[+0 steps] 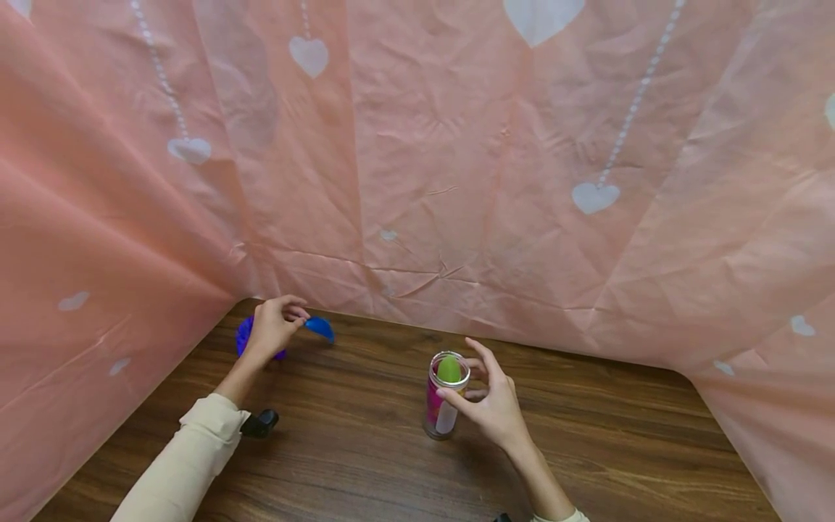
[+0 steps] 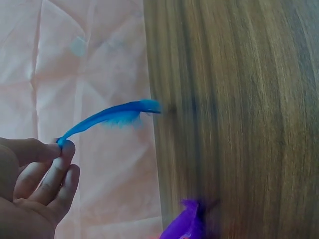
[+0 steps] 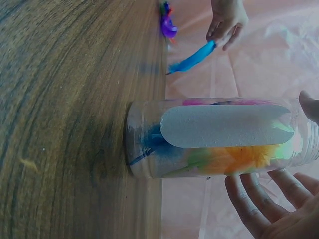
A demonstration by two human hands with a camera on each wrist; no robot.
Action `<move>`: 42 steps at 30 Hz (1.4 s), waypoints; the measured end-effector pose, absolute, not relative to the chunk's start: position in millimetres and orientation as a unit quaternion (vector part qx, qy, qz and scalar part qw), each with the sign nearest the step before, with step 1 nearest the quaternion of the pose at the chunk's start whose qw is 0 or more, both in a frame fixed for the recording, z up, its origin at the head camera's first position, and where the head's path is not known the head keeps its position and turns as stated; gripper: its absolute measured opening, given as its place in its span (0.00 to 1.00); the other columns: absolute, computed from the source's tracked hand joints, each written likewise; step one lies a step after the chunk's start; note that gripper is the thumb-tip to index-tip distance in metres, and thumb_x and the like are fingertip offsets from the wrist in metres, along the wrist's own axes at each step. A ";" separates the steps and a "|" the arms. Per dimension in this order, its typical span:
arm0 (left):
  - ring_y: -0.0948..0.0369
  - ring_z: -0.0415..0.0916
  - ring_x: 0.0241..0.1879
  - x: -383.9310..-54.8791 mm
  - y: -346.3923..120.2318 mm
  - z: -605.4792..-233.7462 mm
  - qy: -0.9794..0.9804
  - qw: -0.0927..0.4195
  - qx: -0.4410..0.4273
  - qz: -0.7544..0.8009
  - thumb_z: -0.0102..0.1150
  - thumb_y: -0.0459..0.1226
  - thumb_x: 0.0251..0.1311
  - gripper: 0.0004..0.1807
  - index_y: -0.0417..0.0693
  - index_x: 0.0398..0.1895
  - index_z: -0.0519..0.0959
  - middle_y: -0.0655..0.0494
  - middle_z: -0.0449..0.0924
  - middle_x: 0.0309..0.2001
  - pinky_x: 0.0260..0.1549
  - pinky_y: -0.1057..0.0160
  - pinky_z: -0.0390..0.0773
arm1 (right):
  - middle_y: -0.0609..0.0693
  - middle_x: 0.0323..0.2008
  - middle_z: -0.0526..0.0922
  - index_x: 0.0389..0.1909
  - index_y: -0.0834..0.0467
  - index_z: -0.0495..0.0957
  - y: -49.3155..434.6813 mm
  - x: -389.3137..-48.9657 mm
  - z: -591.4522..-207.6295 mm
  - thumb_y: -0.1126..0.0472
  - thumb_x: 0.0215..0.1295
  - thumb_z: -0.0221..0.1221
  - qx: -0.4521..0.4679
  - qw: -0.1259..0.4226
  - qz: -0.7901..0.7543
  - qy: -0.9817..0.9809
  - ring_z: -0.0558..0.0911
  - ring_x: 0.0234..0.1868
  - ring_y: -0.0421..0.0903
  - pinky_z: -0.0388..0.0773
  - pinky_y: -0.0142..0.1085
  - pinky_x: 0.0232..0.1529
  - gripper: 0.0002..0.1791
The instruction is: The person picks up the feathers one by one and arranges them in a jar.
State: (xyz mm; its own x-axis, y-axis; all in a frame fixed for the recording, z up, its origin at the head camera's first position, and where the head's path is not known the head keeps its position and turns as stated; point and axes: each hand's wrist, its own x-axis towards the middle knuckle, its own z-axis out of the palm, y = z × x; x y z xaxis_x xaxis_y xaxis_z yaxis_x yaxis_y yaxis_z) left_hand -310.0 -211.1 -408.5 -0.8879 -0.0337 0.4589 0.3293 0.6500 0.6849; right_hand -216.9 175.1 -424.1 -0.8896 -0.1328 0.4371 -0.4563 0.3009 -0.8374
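Observation:
My left hand point(image 1: 270, 326) pinches a curved blue feather point(image 2: 107, 115) by one end between thumb and fingertips, above the back left of the table. Under and beside that hand lies a purple feathery bunch point(image 1: 244, 335), partly hidden by it; some red shows with the purple point(image 3: 169, 27) in the right wrist view. A clear jar point(image 3: 149, 112) stands upright and uncapped, with a pale blank label. Inside it are blue, orange, green and pink feathers, and a green tip point(image 1: 449, 368) reaches the mouth. My right hand point(image 1: 492, 406) holds the jar loosely near its rim, thumb in front, fingers behind.
The brown wood-grain table point(image 1: 352, 442) meets a pink cloth point(image 1: 430, 181) with white hearts, which hangs behind and at both sides. A black wrist device point(image 1: 259, 423) sits at the left sleeve.

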 end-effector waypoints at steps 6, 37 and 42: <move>0.43 0.86 0.37 -307.6 -209.2 -407.0 -0.864 0.195 -0.065 -0.460 0.64 0.18 0.59 0.13 0.26 0.47 0.83 0.36 0.87 0.35 0.31 0.75 0.79 | 0.57 0.47 0.87 0.72 0.58 0.68 175.9 -217.2 -424.8 0.66 0.52 0.79 0.188 0.141 0.563 -0.792 0.87 0.45 0.56 0.88 0.38 0.36 0.46; 0.66 0.85 0.35 -289.3 -172.3 -382.6 -0.635 0.032 -0.096 -0.766 0.58 0.21 0.68 0.14 0.47 0.48 0.82 0.60 0.88 0.35 0.41 0.68 0.84 | 0.58 0.47 0.87 0.72 0.59 0.67 175.2 -218.3 -424.5 0.66 0.53 0.78 0.193 0.144 0.563 -0.791 0.87 0.45 0.56 0.87 0.38 0.36 0.46; 0.65 0.85 0.36 -286.7 -163.5 -378.1 -0.595 0.002 -0.100 -0.798 0.55 0.19 0.68 0.17 0.50 0.45 0.83 0.56 0.88 0.36 0.42 0.66 0.85 | 0.57 0.47 0.88 0.72 0.58 0.68 175.3 -218.6 -424.6 0.66 0.52 0.79 0.190 0.146 0.562 -0.791 0.87 0.45 0.55 0.87 0.37 0.36 0.46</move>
